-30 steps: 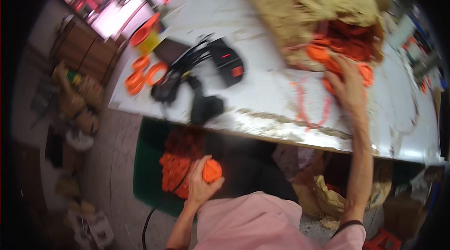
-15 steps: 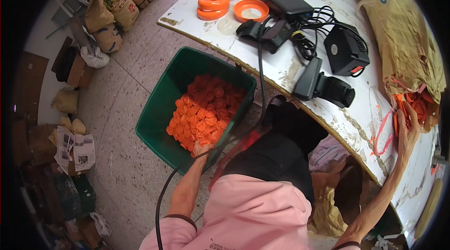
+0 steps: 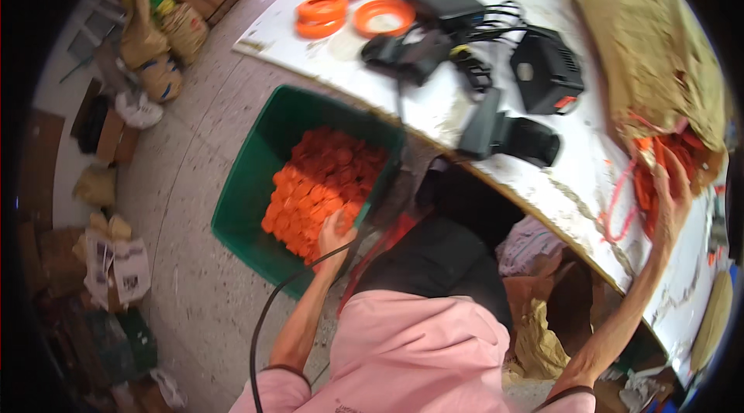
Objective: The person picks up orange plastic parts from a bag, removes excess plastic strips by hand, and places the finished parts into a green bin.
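Down on the floor, a green bin [image 3: 256, 180] packed with orange caps [image 3: 322, 188], left hand [image 3: 335, 233] at its near edge, fingers curled down onto the caps just beyond the fingertips; impossible to tell whether anything is pinched. Up on the white table [image 3: 558, 188], black gear and cables [image 3: 496, 80] well left of the right hand [image 3: 673, 196]. Fingers there spread apart, pressing into orange rings [image 3: 655, 173] spilling from the brown sack [image 3: 651, 49] directly above the fingertips.

A cluttered workshop: a worn white tabletop [image 3: 542, 180] with black power tools [image 3: 508, 134], a green bin [image 3: 248, 204] of orange caps [image 3: 322, 184], sacks on the floor.
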A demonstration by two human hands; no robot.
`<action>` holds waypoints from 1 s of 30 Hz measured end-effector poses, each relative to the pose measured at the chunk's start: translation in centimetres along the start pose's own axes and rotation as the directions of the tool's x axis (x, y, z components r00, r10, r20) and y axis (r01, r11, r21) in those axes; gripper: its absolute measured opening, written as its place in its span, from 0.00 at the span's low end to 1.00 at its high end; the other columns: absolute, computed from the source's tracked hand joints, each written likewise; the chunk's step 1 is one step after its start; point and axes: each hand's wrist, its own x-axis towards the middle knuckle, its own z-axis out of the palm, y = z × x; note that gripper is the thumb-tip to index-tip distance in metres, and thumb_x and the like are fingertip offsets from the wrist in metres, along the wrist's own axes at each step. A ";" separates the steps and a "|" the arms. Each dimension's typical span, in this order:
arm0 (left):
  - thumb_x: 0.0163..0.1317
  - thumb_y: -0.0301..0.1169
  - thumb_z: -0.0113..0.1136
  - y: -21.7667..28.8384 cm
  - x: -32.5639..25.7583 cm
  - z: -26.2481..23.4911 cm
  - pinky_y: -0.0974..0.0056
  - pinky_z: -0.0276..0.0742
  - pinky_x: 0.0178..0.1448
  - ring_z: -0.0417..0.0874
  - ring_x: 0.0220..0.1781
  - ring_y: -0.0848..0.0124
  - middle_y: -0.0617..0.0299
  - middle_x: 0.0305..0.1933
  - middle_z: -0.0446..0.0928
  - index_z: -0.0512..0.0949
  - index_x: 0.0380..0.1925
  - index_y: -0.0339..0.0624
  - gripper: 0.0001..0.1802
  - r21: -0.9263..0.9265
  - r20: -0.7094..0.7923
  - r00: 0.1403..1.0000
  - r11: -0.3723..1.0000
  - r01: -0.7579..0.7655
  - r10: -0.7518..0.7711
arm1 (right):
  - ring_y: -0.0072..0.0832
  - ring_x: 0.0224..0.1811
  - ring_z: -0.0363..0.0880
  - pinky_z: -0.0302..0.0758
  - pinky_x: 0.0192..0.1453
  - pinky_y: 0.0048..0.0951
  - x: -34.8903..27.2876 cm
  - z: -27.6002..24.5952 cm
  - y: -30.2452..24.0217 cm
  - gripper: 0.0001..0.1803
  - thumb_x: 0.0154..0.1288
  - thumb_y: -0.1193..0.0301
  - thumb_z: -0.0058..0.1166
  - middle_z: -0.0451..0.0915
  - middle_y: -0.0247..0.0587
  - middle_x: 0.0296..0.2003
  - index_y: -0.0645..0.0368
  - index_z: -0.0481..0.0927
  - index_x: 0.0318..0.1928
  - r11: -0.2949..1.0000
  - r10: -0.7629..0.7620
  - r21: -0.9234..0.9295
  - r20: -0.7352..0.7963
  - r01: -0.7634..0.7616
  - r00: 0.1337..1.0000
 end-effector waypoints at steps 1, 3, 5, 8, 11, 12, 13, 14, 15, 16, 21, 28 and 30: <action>0.51 0.26 0.64 1.3 -1.2 -0.3 0.59 0.74 0.55 0.78 0.51 0.57 0.48 0.50 0.75 0.70 0.57 0.34 0.30 -0.030 0.024 0.989 0.989 -0.144 0.145 | 0.22 0.49 0.75 0.71 0.55 0.22 -0.1 1.6 0.2 0.20 0.65 0.70 0.56 0.78 0.41 0.50 0.65 0.74 0.56 0.998 -0.053 0.035 0.006 0.053 0.999; 0.53 0.20 0.60 6.4 -3.5 -0.2 0.63 0.77 0.49 0.81 0.45 0.64 0.51 0.46 0.77 0.72 0.54 0.33 0.25 -0.277 0.093 0.968 0.939 -0.201 0.235 | 0.22 0.48 0.75 0.71 0.54 0.23 -0.5 2.6 -1.3 0.19 0.64 0.72 0.55 0.79 0.39 0.49 0.64 0.75 0.55 0.993 -0.113 0.041 0.002 0.113 0.994; 0.52 0.19 0.60 12.0 -5.8 -1.0 0.67 0.78 0.44 0.82 0.38 0.68 0.54 0.36 0.79 0.76 0.47 0.31 0.19 -0.218 0.147 0.895 0.896 -0.386 0.421 | 0.22 0.49 0.75 0.70 0.55 0.22 -1.1 3.4 -3.1 0.18 0.64 0.71 0.56 0.79 0.38 0.48 0.65 0.77 0.53 0.990 -0.060 0.127 0.010 0.059 0.998; 0.47 0.15 0.60 20.4 -7.8 -1.4 0.67 0.78 0.40 0.83 0.35 0.66 0.52 0.36 0.80 0.78 0.41 0.30 0.17 -0.240 0.262 0.719 0.765 -0.598 0.644 | 0.29 0.50 0.77 0.78 0.52 0.31 -1.2 2.1 -1.7 0.19 0.69 0.69 0.50 0.76 0.46 0.51 0.68 0.72 0.56 0.875 0.031 0.481 0.073 -0.062 0.997; 0.45 0.15 0.62 26.2 -8.9 -0.3 0.67 0.78 0.42 0.82 0.36 0.67 0.51 0.38 0.80 0.78 0.43 0.29 0.20 -0.321 0.295 0.562 0.634 -0.704 0.773 | 0.36 0.52 0.78 0.81 0.51 0.41 -2.2 1.7 -2.8 0.22 0.70 0.65 0.49 0.75 0.51 0.53 0.70 0.70 0.56 0.605 0.024 0.761 0.276 -0.234 0.961; 0.45 0.15 0.63 28.0 -9.1 0.2 0.68 0.78 0.42 0.82 0.36 0.67 0.50 0.40 0.79 0.78 0.44 0.29 0.21 -0.344 0.286 0.503 0.577 -0.740 0.815 | 0.38 0.53 0.78 0.81 0.51 0.42 -2.4 1.8 -3.3 0.22 0.70 0.64 0.49 0.75 0.52 0.53 0.71 0.70 0.55 0.581 -0.005 0.767 0.339 -0.273 0.941; 0.45 0.16 0.64 29.9 -9.4 0.9 0.68 0.77 0.42 0.82 0.36 0.66 0.49 0.42 0.78 0.78 0.44 0.29 0.21 -0.373 0.268 0.455 0.527 -0.764 0.849 | 0.38 0.53 0.77 0.81 0.51 0.43 -2.6 2.0 -4.0 0.24 0.70 0.62 0.49 0.75 0.51 0.53 0.72 0.70 0.55 0.568 -0.019 0.761 0.392 -0.313 0.920; 0.45 0.16 0.65 31.8 -9.4 1.7 0.68 0.77 0.42 0.82 0.37 0.66 0.50 0.43 0.77 0.77 0.45 0.29 0.23 -0.387 0.236 0.409 0.471 -0.792 0.881 | 0.36 0.53 0.78 0.80 0.52 0.41 -2.8 2.1 -4.0 0.24 0.69 0.62 0.49 0.76 0.50 0.51 0.71 0.70 0.55 0.546 0.002 0.751 0.443 -0.372 0.896; 0.44 0.16 0.66 33.2 -9.6 2.1 0.68 0.78 0.42 0.81 0.38 0.66 0.51 0.45 0.76 0.76 0.47 0.29 0.25 -0.388 0.183 0.396 0.436 -0.812 0.900 | 0.35 0.52 0.78 0.80 0.52 0.39 -2.9 2.7 -4.2 0.24 0.69 0.62 0.49 0.77 0.49 0.50 0.70 0.71 0.54 0.548 0.013 0.729 0.483 -0.410 0.876; 0.43 0.15 0.66 34.8 -9.7 3.1 0.67 0.79 0.43 0.81 0.40 0.66 0.50 0.50 0.72 0.74 0.50 0.30 0.29 -0.379 0.171 0.383 0.419 -0.825 0.908 | 0.34 0.51 0.79 0.80 0.52 0.37 -3.0 2.8 -3.9 0.23 0.69 0.61 0.50 0.78 0.48 0.49 0.70 0.72 0.54 0.552 0.042 0.705 0.510 -0.446 0.859; 0.44 0.17 0.67 40.6 -8.8 8.2 0.66 0.81 0.45 0.78 0.48 0.65 0.52 0.58 0.66 0.66 0.61 0.36 0.39 -0.384 0.159 0.410 0.439 -0.812 0.898 | 0.20 0.42 0.77 0.79 0.42 0.25 -3.6 2.5 -4.8 0.22 0.69 0.56 0.51 0.79 0.34 0.41 0.63 0.77 0.49 0.578 0.004 0.606 0.667 -0.546 0.745; 0.45 0.19 0.69 40.0 -7.5 10.9 0.65 0.80 0.50 0.77 0.53 0.66 0.55 0.54 0.71 0.62 0.63 0.36 0.42 -0.298 0.127 0.410 0.429 -0.853 0.903 | 0.19 0.41 0.75 0.75 0.45 0.23 -3.6 2.7 -5.2 0.25 0.66 0.57 0.55 0.78 0.33 0.41 0.63 0.74 0.55 0.561 -0.064 0.641 0.665 -0.524 0.745; 0.44 0.21 0.70 39.6 -7.4 11.1 0.61 0.77 0.54 0.77 0.54 0.59 0.51 0.52 0.72 0.64 0.62 0.36 0.42 -0.496 0.127 0.529 0.515 -0.699 0.839 | 0.19 0.42 0.75 0.74 0.46 0.23 -3.9 2.7 -5.1 0.26 0.65 0.58 0.57 0.78 0.34 0.43 0.64 0.73 0.56 0.561 -0.073 0.654 0.649 -0.507 0.757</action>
